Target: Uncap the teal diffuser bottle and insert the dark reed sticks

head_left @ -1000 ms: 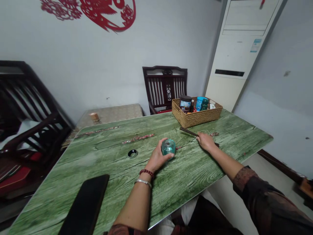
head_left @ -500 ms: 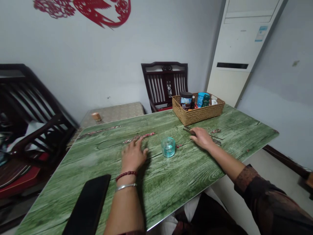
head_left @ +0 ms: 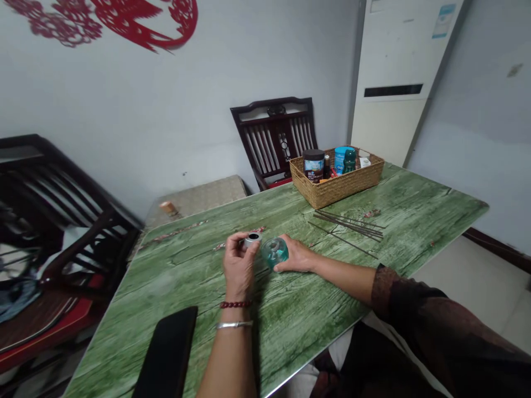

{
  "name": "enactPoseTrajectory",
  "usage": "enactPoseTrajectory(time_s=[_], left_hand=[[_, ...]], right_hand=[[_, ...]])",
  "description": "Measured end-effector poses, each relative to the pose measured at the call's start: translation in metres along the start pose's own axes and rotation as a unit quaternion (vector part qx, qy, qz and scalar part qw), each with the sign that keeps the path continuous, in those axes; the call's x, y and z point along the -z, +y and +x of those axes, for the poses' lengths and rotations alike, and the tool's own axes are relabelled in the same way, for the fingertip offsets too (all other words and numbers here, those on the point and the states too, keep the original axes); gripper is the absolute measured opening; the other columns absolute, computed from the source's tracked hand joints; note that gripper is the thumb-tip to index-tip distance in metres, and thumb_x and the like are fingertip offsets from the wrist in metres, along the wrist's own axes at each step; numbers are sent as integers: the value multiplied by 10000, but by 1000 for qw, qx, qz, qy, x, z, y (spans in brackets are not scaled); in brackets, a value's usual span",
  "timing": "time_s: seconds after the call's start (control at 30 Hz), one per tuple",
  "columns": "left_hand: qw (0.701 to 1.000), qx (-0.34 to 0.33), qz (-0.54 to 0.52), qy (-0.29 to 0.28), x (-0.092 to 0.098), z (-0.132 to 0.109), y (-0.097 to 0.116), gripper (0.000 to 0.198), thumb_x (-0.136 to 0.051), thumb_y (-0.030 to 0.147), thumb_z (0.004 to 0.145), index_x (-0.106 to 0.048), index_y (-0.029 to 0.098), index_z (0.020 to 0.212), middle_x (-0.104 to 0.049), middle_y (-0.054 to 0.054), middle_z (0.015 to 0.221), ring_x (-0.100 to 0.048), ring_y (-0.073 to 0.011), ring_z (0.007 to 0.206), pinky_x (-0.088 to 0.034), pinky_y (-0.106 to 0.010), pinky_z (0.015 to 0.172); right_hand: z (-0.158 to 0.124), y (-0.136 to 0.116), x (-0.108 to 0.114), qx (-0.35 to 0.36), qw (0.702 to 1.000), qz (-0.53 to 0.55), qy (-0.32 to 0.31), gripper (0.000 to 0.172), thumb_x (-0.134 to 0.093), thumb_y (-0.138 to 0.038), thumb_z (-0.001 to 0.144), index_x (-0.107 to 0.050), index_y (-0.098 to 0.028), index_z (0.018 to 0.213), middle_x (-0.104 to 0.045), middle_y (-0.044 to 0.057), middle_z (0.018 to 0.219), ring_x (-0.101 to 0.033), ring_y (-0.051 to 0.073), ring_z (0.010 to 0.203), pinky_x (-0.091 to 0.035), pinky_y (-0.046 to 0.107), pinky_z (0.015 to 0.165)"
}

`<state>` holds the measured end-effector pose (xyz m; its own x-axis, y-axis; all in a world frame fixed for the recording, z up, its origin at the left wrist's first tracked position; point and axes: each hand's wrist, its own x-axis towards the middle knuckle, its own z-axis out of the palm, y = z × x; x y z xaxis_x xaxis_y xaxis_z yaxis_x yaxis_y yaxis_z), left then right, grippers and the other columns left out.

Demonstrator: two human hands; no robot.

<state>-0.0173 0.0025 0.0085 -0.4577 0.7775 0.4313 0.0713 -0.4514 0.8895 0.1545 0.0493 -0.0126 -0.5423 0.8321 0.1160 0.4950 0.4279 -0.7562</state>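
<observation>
My left hand (head_left: 238, 267) is closed around a small silver cap (head_left: 249, 244) with a dark round opening facing up. Just to its right, a clear glass bottle (head_left: 274, 253) with teal liquid is held in my right hand (head_left: 299, 255), whose fingers wrap its right side. The cap and the bottle are close together but apart. Beyond my right hand, several thin dark sticks (head_left: 348, 225) lie loosely spread on the green wood-patterned table (head_left: 199, 282).
A woven basket (head_left: 338, 190) with jars and bottles stands at the table's far side. The black phone (head_left: 168, 351) lies at the near left. Dark wooden chairs stand behind (head_left: 276, 138) and at the left. A small orange-brown object (head_left: 167, 207) rests on a patterned surface beyond the table.
My right hand has left the sticks, moved left and taken hold of the glass bottle. My left hand, earlier lying on the table, now holds the silver cap. The view has shifted slightly.
</observation>
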Motion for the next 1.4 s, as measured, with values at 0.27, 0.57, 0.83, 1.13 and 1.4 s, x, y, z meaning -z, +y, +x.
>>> enactPoseTrajectory(time_s=[0.27, 0.57, 0.83, 1.13, 1.4], left_hand=[[997, 12, 9, -75, -10, -8, -12, 396, -899, 311, 609, -597, 216, 849, -677, -34, 1022, -668, -188, 990, -525, -350, 922], [984, 38, 100, -140, 5, -13, -7, 452, -836, 373, 731, -670, 232, 1127, -700, -70, 1148, -657, -225, 1069, -498, -384, 986], [970, 52, 89, -220, 11, -12, 2, 505, -716, 473, 842, -667, 238, 1287, -652, -115, 1329, -597, -297, 1240, -444, -458, 1082], [968, -10, 194, -160, 5, -13, -1, 485, -761, 457, 799, -638, 263, 1225, -660, -78, 1203, -622, -264, 1142, -451, -452, 1059], [967, -52, 217, -121, 2, -12, 4, 647, -825, 504, 703, -614, 270, 1269, -632, -86, 1222, -588, -294, 1201, -429, -469, 1084]], right_hand=[[1, -1, -13, 39, 999, 13, 24, 733, -860, -414, 656, -490, -224, 1260, -689, 40, 1056, -677, 248, 950, -488, 325, 785], [3, 3, -12, 67, 997, 26, 20, 730, -857, -423, 655, -507, -225, 1264, -689, 46, 1090, -677, 255, 982, -487, 326, 797], [2, 2, -10, 62, 998, 5, 20, 740, -847, -478, 658, -510, -198, 1254, -700, 72, 1067, -691, 280, 939, -479, 329, 740], [3, 6, -13, 69, 997, 13, 28, 702, -840, -394, 667, -498, -228, 1258, -698, 42, 1056, -689, 257, 938, -475, 314, 751], [3, 6, -14, 65, 997, 23, 27, 716, -853, -384, 654, -498, -238, 1258, -704, 42, 1050, -692, 264, 926, -474, 320, 746]])
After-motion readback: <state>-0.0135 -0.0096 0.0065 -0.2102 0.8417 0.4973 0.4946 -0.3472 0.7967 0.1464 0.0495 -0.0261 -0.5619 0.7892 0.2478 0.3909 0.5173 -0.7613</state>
